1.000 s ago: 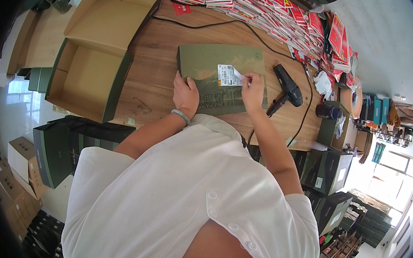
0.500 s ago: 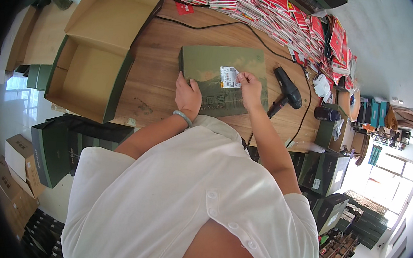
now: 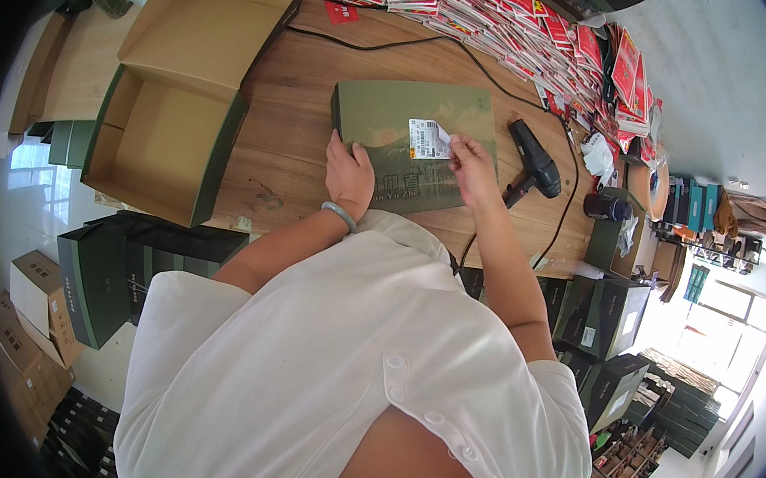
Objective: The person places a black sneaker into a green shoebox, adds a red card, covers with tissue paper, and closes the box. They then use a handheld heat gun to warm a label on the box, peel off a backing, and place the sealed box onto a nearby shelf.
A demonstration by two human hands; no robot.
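A closed olive-green shoe-type box (image 3: 376, 111) lies flat on the wooden table in front of me. On its lid sits a white printed label (image 3: 425, 141), whose right edge is lifted and curls up. My right hand (image 3: 474, 170) pinches that lifted edge between thumb and fingers. At the box's left side, my left hand (image 3: 349, 174) lies with its fingers along the box edge, thumb apart, steadying against it. A grey bangle is on my left wrist.
An open empty green box (image 3: 159, 142) with tan insides stands at the left. A black hair dryer (image 3: 535, 161) lies right of the closed box, its cord (image 3: 372, 50) looping behind. Red-and-white printed packets (image 3: 502, 22) pile along the back. A dark jar (image 3: 606, 208) stands at the right.
My right hand has moved slightly right and down, and the label's right edge is curled back further. My left hand has stayed by the box's left side.
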